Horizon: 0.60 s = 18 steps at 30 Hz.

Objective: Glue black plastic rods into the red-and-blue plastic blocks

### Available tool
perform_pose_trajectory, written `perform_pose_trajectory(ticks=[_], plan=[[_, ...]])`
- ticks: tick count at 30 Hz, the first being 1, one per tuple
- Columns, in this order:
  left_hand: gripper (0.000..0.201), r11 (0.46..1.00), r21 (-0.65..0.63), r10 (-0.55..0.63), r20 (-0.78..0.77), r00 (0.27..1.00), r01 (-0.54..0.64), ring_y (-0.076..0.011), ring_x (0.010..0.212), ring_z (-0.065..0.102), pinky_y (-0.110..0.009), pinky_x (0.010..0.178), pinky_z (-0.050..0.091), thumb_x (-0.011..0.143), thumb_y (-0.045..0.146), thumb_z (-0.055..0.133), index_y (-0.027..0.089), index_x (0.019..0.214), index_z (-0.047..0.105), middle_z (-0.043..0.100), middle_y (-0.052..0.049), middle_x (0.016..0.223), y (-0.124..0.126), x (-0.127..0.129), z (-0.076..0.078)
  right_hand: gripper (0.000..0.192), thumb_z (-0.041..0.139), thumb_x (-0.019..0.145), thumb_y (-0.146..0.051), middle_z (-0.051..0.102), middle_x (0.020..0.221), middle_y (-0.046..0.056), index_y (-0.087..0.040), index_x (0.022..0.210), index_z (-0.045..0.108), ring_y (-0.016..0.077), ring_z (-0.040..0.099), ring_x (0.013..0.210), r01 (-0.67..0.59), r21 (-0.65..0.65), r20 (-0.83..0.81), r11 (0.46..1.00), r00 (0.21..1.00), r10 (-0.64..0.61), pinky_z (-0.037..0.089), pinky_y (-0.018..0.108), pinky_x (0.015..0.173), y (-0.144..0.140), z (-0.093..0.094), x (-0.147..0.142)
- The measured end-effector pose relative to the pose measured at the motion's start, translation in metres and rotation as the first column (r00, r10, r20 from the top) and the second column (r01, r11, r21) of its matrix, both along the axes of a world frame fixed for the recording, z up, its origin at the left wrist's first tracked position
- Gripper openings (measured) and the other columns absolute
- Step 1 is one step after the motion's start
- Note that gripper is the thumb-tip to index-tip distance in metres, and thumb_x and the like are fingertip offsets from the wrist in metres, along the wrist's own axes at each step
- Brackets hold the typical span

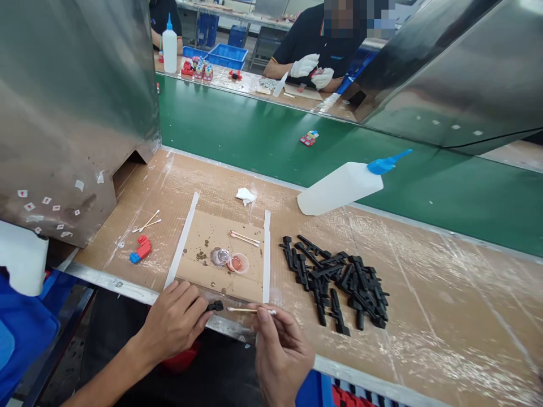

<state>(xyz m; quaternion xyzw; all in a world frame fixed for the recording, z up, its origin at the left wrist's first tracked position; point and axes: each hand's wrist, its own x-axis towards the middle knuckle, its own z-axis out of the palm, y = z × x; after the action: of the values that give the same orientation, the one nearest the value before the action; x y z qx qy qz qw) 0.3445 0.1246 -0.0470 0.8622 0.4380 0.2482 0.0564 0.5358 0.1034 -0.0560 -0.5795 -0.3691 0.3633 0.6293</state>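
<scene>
At the near edge of the worktop (407, 271), the left hand (180, 316) has its grip pinching a black plastic part (215, 306), one end poking out rightward. The right hand (282, 353) has its grip pinching a cotton swab (244, 310), its left tip just beside that part. Beyond, small round cups (238, 263) sit on a cardboard sheet (201, 226), left of piled black toy guns (360, 288).

- Black part (215, 306): small, matte, blocky end sticking out of left hand (182, 316), pointing right; other end hidden (fingers cover it).
- Swab (246, 310): thin pale stick, white tips, pinched in right hand (282, 347) near one end, roughly crosswise; free tip just beside part, not touching.
</scene>
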Motion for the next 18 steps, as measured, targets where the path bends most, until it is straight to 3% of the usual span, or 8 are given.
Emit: perform_pose_trajectory(ticks=[3,6,12,18], plan=[[0.008,1.000,-0.019,0.009,0.068,0.998,-0.007,-0.0212,0.073,0.053,-0.035,0.066,0.044,0.095,0.015,0.056,0.014,0.095,0.063,0.060,-0.006,0.081,0.001,0.000,0.001,0.021,0.082,0.078,-0.034,0.074,0.073,0.003,-0.017,0.083,0.071,0.0099,0.056,0.050,0.045,-0.040,-0.138,0.998,0.989,-0.050,0.048,0.020,0.048,0.005,0.000,0.003],[0.015,1.000,0.022,0.003,0.064,0.998,-0.005,-0.0213,0.074,0.054,-0.034,0.066,0.045,0.094,0.013,0.059,0.012,0.109,0.064,0.063,-0.006,0.082,0.000,-0.001,-0.001,0.025,0.084,0.075,-0.038,0.073,0.073,0.003,-0.017,0.082,0.071,0.0095,0.053,0.050,0.069,-0.048,-0.175,0.996,0.982,-0.077,0.046,0.021,0.047,0.009,0.002,0.004],[0.014,0.999,-0.038,-0.012,0.117,0.993,0.017,-0.0207,0.078,0.054,-0.035,0.071,0.048,0.093,0.012,0.063,0.015,0.107,0.064,0.067,-0.005,0.088,-0.003,-0.004,-0.002,0.025,0.081,0.078,-0.037,0.074,0.075,0.005,-0.016,0.083,0.070,0.0104,0.056,0.050,0.061,-0.062,-0.065,0.996,0.996,-0.065,0.048,0.021,0.047,0.004,-0.003,0.011],[0.018,0.998,-0.056,0.005,0.140,0.990,0.002,-0.0213,0.082,0.053,-0.036,0.075,0.050,0.092,0.009,0.062,0.015,0.108,0.065,0.067,-0.006,0.092,-0.005,-0.005,0.001,0.012,0.078,0.082,-0.026,0.077,0.076,0.007,-0.017,0.085,0.071,0.0182,0.073,0.063,0.006,0.010,0.096,1.000,0.995,-0.007,0.056,0.021,0.053,-0.001,0.003,0.003]])
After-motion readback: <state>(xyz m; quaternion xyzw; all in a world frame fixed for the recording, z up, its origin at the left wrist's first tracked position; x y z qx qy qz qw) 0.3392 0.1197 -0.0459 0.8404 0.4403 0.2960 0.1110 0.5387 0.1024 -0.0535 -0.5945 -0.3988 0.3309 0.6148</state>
